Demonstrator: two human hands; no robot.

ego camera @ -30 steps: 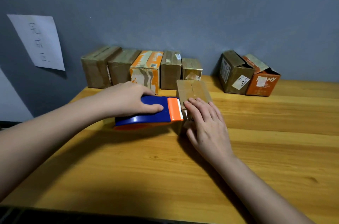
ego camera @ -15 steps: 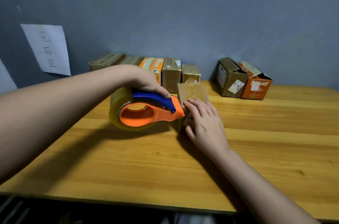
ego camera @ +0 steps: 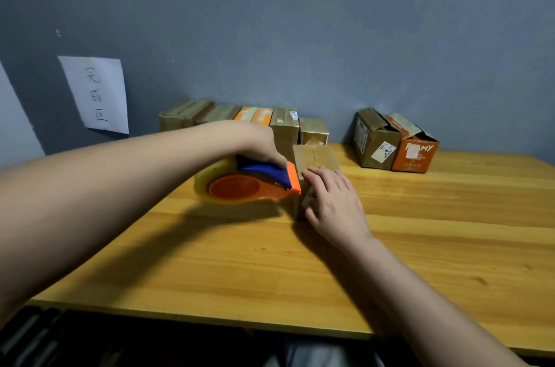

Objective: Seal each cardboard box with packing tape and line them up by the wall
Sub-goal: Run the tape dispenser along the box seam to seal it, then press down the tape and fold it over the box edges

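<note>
The small brown cardboard box [ego camera: 313, 158] stands on the wooden table [ego camera: 420, 246], near of the row of boxes [ego camera: 240, 117] lined against the grey wall [ego camera: 300, 21]. The right hand [ego camera: 333, 204] lies flat over the box's near end, fingers straight and pressing its top. The tape dispenser [ego camera: 249, 183], blue and orange with a clear tape roll, touches the box's left side; the left hand [ego camera: 261, 144] grips its blue handle. The right hand hides the box's near face, and the tape strip cannot be made out. A seam runs along the box's top. Two more boxes [ego camera: 393, 144] stand far right, flaps raised.
</note>
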